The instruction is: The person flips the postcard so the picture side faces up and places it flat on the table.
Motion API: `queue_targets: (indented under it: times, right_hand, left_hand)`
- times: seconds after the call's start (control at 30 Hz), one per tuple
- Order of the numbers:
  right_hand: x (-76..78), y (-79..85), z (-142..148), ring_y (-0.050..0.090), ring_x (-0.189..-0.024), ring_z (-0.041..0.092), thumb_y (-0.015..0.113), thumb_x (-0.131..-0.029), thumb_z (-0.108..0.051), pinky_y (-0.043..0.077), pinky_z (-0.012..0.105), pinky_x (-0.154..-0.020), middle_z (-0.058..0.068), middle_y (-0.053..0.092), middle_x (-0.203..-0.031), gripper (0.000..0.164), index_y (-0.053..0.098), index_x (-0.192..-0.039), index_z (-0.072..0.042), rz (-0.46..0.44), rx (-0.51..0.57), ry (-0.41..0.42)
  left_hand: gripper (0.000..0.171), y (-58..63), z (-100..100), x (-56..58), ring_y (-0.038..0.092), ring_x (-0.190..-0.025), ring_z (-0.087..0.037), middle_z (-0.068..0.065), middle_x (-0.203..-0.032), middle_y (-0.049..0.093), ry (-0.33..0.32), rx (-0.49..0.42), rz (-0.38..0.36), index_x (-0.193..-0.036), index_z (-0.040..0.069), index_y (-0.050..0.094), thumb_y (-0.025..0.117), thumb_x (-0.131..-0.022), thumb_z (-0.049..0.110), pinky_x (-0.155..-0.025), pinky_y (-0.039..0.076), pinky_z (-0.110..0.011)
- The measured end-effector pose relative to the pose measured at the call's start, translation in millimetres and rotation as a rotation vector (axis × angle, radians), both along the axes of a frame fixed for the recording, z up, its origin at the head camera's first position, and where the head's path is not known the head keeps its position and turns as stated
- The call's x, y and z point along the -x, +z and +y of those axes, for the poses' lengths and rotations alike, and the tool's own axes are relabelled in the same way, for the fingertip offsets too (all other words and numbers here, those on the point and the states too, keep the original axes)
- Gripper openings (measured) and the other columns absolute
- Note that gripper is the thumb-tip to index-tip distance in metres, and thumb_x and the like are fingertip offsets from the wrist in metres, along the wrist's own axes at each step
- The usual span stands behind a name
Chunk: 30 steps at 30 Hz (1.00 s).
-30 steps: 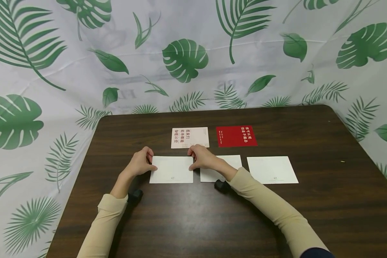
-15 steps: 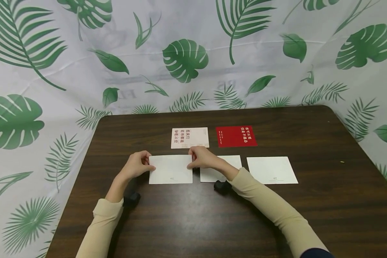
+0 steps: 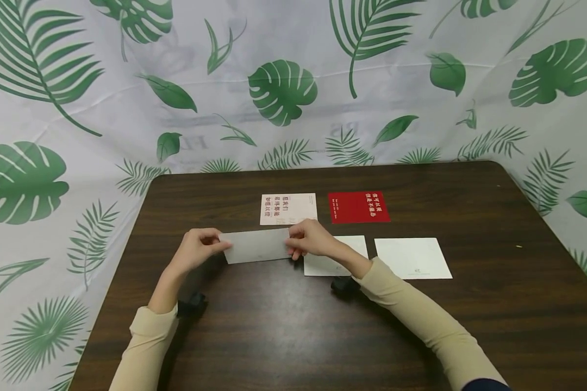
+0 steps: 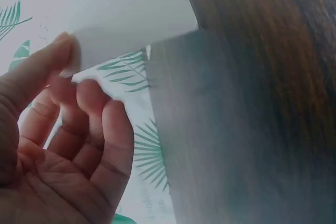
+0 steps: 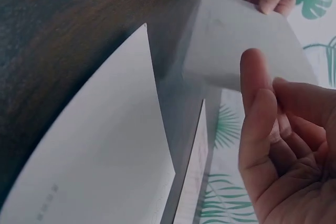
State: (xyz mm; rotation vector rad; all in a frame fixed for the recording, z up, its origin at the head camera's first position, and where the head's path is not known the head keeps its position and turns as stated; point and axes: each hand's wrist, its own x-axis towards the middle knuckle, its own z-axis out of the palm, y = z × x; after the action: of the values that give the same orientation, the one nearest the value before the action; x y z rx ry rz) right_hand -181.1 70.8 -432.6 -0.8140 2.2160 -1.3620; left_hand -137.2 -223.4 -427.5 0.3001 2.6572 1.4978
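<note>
A white card (image 3: 256, 246) is held raised and tilted above the table between my two hands. At its left end my left hand (image 3: 198, 248) pinches the edge with thumb and fingers; the left wrist view shows the thumb lying on the card (image 4: 126, 9). My right hand (image 3: 314, 239) pinches the opposite end, and in the right wrist view the held card (image 5: 247, 40) slants away toward the other hand. Beneath the right wrist lies a second white card (image 3: 323, 265), partly hidden by the forearm. Further right is another white card (image 3: 413, 258) with a small printed mark.
Behind the hands, a pale card (image 3: 298, 206) with dark characters and a red card (image 3: 354, 207) with white characters lie on the dark wooden table (image 3: 283, 336). A leaf-patterned cloth (image 3: 293, 92) hangs at the table's back edge.
The left white card has been lifted from lying flat, its near edge coming up so it is now tilted. Both hands have turned with it. The other cards have stayed in place.
</note>
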Motion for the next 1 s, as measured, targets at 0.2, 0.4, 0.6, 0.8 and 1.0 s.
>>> queue_targets:
  times: [0.2,0.4,0.6,0.8,1.0]
  right_hand:
    - [-1.0,-0.6,4,0.068,-0.066,0.025,0.059,-0.089,0.001,0.055,0.031,-0.059,0.011,0.069,-0.074,0.013,0.069,-0.094,0.007,0.010,0.099,-0.071]
    - [-0.5,-0.9,7,0.068,-0.073,0.029,0.054,-0.091,0.003,0.055,0.029,-0.066,0.012,0.070,-0.080,0.021,0.067,-0.106,0.008,-0.031,0.146,-0.076]
    - [1.0,-5.5,8,0.067,-0.079,0.035,0.049,-0.093,0.001,0.055,0.033,-0.070,0.018,0.070,-0.086,0.024,0.066,-0.109,0.009,-0.108,0.075,-0.073]
    - [2.9,-12.2,10,0.068,-0.076,0.029,0.056,-0.093,-0.007,0.055,0.033,-0.068,0.016,0.070,-0.089,0.023,0.067,-0.108,0.006,-0.109,0.031,-0.033]
    - [1.3,-16.1,10,0.067,-0.069,0.025,0.066,-0.085,-0.003,0.055,0.033,-0.063,0.012,0.070,-0.081,0.027,0.065,-0.110,0.008,-0.081,0.002,0.013]
  left_hand:
    - [0.018,2.5,-7,-2.0,0.066,-0.069,-0.012,-0.016,-0.077,0.068,-0.101,-0.240,-0.108,-0.100,-0.016,0.063,0.058,-0.089,-0.003,-0.067,0.055,-0.031]
    - [0.027,-1.9,-11,-2.4,0.067,-0.079,-0.013,-0.031,-0.092,0.065,-0.164,-0.256,-0.129,-0.110,-0.020,0.058,0.041,-0.092,-0.010,-0.074,0.054,-0.035]
    - [0.028,-6.0,-12,-1.9,0.068,-0.083,-0.020,-0.034,-0.100,0.062,-0.189,-0.228,-0.206,-0.112,-0.019,0.057,0.042,-0.094,-0.004,-0.079,0.053,-0.039]
    - [0.030,-10.2,-13,-1.1,0.068,-0.085,-0.024,-0.032,-0.104,0.062,-0.199,-0.198,-0.230,-0.114,-0.017,0.058,0.049,-0.097,0.006,-0.079,0.052,-0.040]
    - [0.029,-17.6,-12,-1.2,0.068,-0.081,-0.026,-0.026,-0.106,0.064,-0.210,-0.099,-0.210,-0.115,-0.013,0.059,0.056,-0.093,0.004,-0.073,0.054,-0.037]
